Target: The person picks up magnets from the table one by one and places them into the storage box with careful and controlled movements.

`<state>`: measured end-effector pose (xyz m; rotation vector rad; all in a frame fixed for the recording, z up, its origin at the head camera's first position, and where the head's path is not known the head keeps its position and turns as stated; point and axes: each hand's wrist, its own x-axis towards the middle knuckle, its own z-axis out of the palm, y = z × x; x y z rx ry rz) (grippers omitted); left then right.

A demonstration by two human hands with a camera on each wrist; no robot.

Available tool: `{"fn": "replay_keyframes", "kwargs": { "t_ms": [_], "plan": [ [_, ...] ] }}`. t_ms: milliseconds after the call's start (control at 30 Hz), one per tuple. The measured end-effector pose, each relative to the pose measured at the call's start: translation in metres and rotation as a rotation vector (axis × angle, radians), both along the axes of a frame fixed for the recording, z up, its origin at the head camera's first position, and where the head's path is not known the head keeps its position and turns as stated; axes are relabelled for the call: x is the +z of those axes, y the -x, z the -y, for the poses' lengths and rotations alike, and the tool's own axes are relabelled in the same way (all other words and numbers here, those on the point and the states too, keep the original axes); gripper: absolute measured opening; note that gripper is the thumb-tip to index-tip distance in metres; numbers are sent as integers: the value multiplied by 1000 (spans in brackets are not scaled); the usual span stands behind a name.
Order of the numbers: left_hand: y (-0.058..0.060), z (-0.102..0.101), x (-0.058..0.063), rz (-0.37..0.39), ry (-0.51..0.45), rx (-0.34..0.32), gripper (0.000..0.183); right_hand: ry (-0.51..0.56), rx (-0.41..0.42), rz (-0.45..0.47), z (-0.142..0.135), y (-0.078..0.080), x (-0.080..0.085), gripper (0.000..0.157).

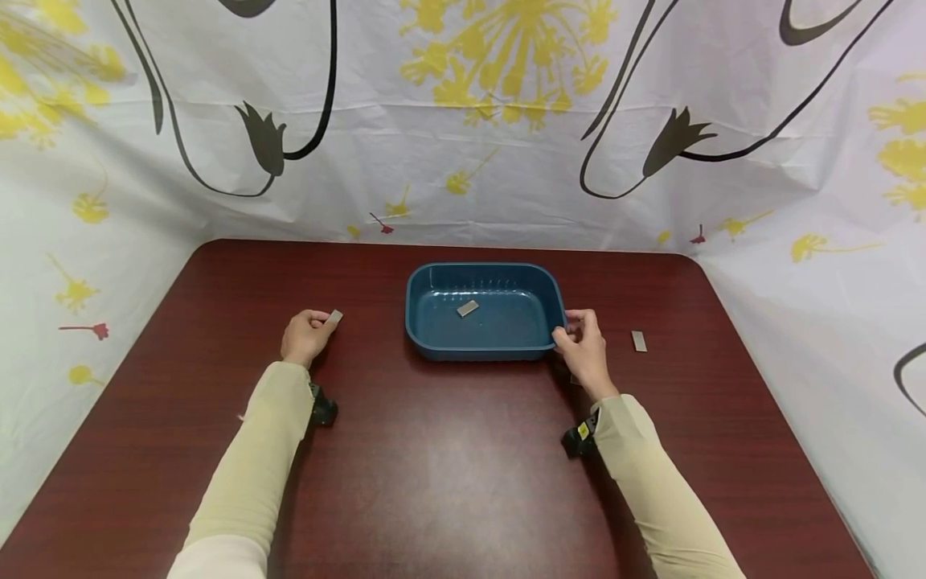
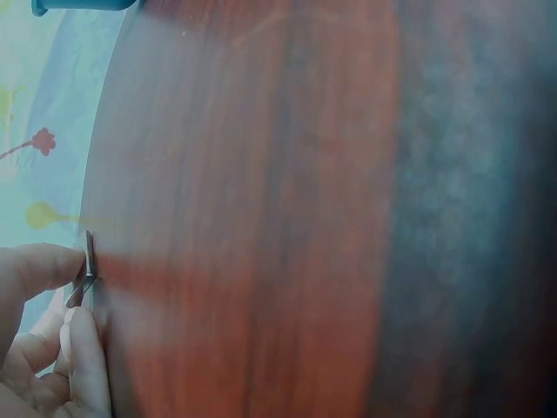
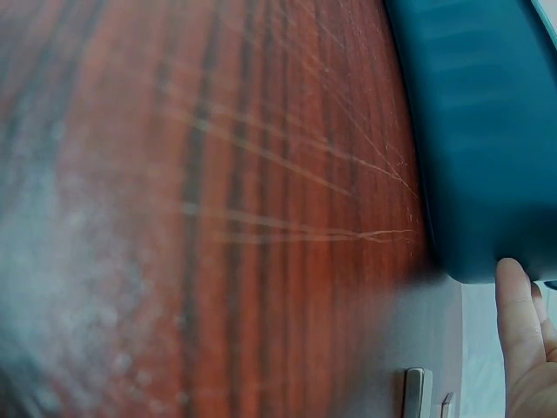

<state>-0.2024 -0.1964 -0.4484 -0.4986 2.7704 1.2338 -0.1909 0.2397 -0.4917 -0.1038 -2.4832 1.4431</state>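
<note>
My left hand [image 1: 305,336] pinches a small flat grey metallic block [image 1: 335,317] between thumb and fingers, over the left part of the table. In the left wrist view that block [image 2: 89,254] shows edge-on at the fingertips, with a second thin edge angled below it. A dark blue rectangular tray [image 1: 477,354] sits at the middle back of the table. One similar grey block [image 1: 468,308] lies inside it. My right hand [image 1: 584,350] grips the tray's right end, thumb on the rim and fingers at the outer side.
Right of the tray, another grey block [image 1: 639,341] lies on the dark red-brown table [image 1: 463,466]. The right wrist view shows a grey block [image 3: 417,392] near the tray, with another small piece [image 3: 447,405] beyond. A white patterned cloth [image 1: 463,177] hangs behind the table.
</note>
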Motion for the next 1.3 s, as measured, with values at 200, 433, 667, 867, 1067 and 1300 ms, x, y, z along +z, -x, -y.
{"fn": "replay_keyframes", "kwargs": {
  "t_ms": [200, 433, 667, 867, 1067, 1300],
  "plan": [
    [0, 2, -1, -9, -9, 6, 31, -5, 11, 12, 1, -3, 4, 32],
    [0, 3, 0, -13, -25, 46, 28, 3, 28, 47, 8, -14, 24, 37],
    [-1, 7, 5, 36, -86, 37, 29, 26, 43, 37, 13, -21, 37, 34],
    [-1, 8, 6, 41, -109, 35, 30, 3, 42, 59, 10, -16, 31, 36],
    [-2, 8, 8, 34, -177, -2, 29, -22, 20, 54, 9, -13, 26, 36],
    [0, 6, 11, -14, -273, 21, 27, -25, 9, 10, 5, -8, 16, 34]
  ]
}}
